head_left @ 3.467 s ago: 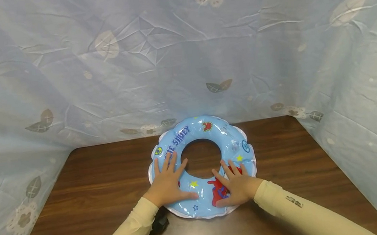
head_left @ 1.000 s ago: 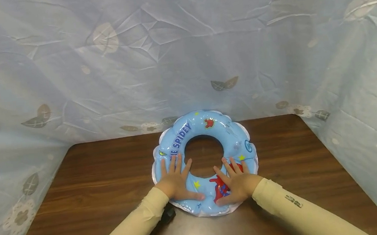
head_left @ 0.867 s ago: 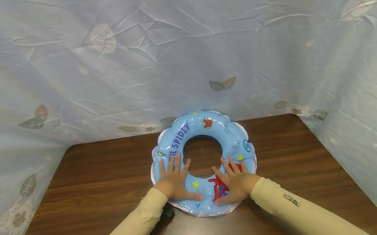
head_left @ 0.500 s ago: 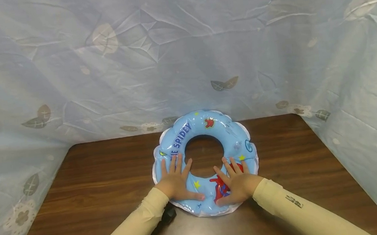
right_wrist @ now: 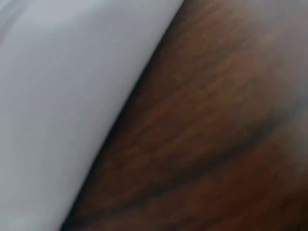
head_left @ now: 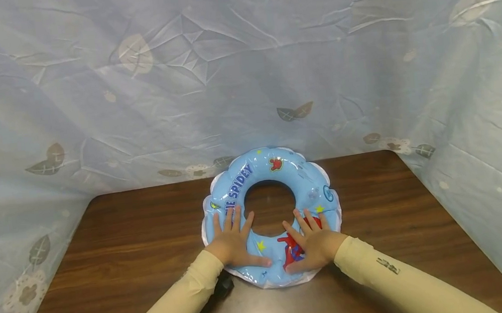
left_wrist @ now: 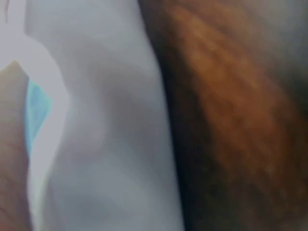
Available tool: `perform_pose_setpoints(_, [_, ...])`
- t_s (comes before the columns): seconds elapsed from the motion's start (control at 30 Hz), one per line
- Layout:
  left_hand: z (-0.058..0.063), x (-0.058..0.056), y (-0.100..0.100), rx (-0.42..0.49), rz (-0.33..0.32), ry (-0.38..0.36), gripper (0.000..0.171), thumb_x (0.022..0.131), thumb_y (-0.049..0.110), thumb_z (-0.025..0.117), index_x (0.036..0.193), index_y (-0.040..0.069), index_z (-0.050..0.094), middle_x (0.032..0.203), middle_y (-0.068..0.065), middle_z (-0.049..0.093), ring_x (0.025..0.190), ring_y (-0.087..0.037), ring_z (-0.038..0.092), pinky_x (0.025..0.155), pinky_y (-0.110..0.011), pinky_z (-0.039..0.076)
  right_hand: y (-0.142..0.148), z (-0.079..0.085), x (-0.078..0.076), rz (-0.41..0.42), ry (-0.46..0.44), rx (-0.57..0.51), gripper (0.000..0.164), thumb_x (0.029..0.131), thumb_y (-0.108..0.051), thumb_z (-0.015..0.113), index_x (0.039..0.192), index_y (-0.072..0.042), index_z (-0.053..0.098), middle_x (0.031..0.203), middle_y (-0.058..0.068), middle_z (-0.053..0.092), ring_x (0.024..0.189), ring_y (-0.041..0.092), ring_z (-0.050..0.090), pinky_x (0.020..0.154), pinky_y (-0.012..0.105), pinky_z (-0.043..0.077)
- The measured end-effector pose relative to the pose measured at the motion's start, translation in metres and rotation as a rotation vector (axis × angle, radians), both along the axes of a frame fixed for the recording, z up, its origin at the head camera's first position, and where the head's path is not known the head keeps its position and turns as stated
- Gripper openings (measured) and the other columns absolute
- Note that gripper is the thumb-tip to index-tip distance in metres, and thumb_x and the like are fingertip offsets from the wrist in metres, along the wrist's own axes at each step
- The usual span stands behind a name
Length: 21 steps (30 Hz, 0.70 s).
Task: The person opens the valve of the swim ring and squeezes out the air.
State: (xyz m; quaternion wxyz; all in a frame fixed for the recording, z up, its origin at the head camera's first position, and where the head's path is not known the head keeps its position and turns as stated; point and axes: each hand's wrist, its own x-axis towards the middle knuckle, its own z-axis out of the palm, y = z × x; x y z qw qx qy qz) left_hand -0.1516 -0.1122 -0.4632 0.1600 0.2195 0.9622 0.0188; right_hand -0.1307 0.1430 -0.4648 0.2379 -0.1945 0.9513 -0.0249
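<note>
An inflated light-blue swim ring (head_left: 274, 162) with a white scalloped edge lies on the wooden table, printed with "SPIDEY" lettering, stars and a red figure. My left hand (head_left: 232, 246) rests spread on its near left part, fingers straight. On the near right part my right hand (head_left: 316, 246) presses flat, fingers apart, partly covering the red figure. Both wrist views are close and blurred: the left one shows the ring's white underside (left_wrist: 106, 120) and a sliver of hand, the right one the white underside (right_wrist: 62, 96) beside the table.
The dark wooden table (head_left: 141, 237) extends to both sides of the ring. A pale patterned curtain (head_left: 243, 76) hangs behind and at both sides. A small black object (head_left: 223, 285) shows under my left wrist.
Since the earliest frame, my left hand has shifted slightly right and the ring looks a little higher in view. Over the last second only a slight camera sway shows; both hands stay put.
</note>
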Motion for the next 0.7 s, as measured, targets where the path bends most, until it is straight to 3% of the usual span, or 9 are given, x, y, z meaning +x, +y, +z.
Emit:
perform_pose_setpoints(0.2, [-0.003,-0.001,0.000,0.007,-0.011,0.010,0.136,0.068,0.100,0.048,0.167,0.015,0.013,0.173,-0.021,-0.003,0.158,-0.044,-0.004,0.118,-0.073,-0.006,0.001,0.001,0.001,-0.004,0.007,0.009,0.121,0.076,-0.089,0.056,0.168,-0.025,0.011,0.174,0.015,-0.003,0.158,0.043,-0.009,0.120,0.070,-0.007])
perform_pose_setpoints(0.3, [-0.004,-0.002,-0.001,0.020,-0.016,0.013,0.135,0.069,0.099,0.051,0.167,0.015,0.013,0.172,-0.021,-0.003,0.158,-0.045,-0.004,0.118,-0.074,-0.004,-0.002,0.013,0.005,-0.003,0.003,0.012,0.118,0.078,-0.084,0.059,0.167,-0.022,0.015,0.174,0.016,0.001,0.158,0.044,-0.005,0.120,0.070,-0.003])
perform_pose_setpoints(0.5, [-0.005,-0.003,-0.009,0.101,-0.015,0.032,0.129,0.071,0.094,0.057,0.167,0.016,0.017,0.172,-0.021,0.001,0.158,-0.046,-0.001,0.118,-0.075,-0.002,-0.002,0.013,0.003,0.012,-0.006,0.022,0.118,0.078,-0.081,0.061,0.168,-0.022,0.012,0.174,0.016,-0.001,0.158,0.044,-0.006,0.121,0.070,-0.002])
perform_pose_setpoints(0.6, [-0.005,0.002,-0.012,0.148,0.009,0.090,0.128,0.071,0.091,0.062,0.167,0.016,0.021,0.172,-0.021,0.004,0.158,-0.045,0.002,0.118,-0.074,-0.002,-0.005,0.022,0.007,0.016,-0.006,0.016,0.116,0.080,-0.079,0.062,0.168,-0.020,0.013,0.173,0.017,0.001,0.158,0.044,-0.003,0.121,0.069,0.000])
perform_pose_setpoints(0.7, [-0.001,0.013,-0.011,0.184,0.040,0.196,0.129,0.070,0.086,0.070,0.166,0.013,0.024,0.172,-0.022,0.007,0.158,-0.046,0.004,0.118,-0.074,-0.001,-0.007,0.028,0.012,0.026,0.023,0.002,0.113,0.081,-0.078,0.061,0.167,-0.019,0.016,0.173,0.019,0.005,0.157,0.046,0.002,0.121,0.070,0.004])
